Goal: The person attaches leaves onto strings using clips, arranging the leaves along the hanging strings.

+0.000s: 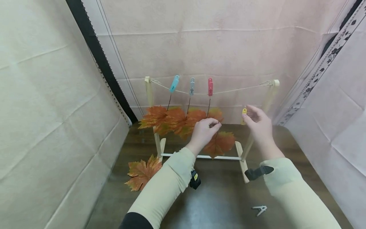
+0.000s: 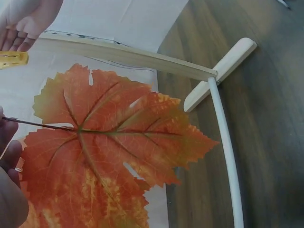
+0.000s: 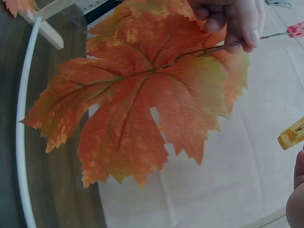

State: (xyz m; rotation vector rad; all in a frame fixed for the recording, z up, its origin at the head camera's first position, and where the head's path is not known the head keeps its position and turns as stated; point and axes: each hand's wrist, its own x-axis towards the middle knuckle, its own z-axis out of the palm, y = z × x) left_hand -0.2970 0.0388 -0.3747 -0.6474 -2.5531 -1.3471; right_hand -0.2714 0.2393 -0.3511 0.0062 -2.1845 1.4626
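My left hand (image 1: 203,133) pinches the thin stem of an orange artificial maple leaf (image 1: 219,143), which hangs below the fingers in front of the rack. In the right wrist view the leaf (image 3: 142,90) shows its veins and overlaps another leaf behind it. To the right, my right hand (image 1: 259,123) holds a yellow clothespin (image 1: 244,116) between thumb and fingers, level with the rack's right post. Three clothespins, light blue (image 1: 174,84), grey (image 1: 192,86) and red (image 1: 210,87), sit on the string (image 1: 237,90), each gripping a leaf stem.
A wooden rack (image 1: 158,144) with a white crossbar (image 1: 204,157) stands on the dark wood table (image 1: 217,197). Another maple leaf (image 1: 143,173) lies at the left, beside my left sleeve. A grey clothespin (image 1: 259,209) lies at the front right. Pale cloth walls (image 1: 217,47) surround the table.
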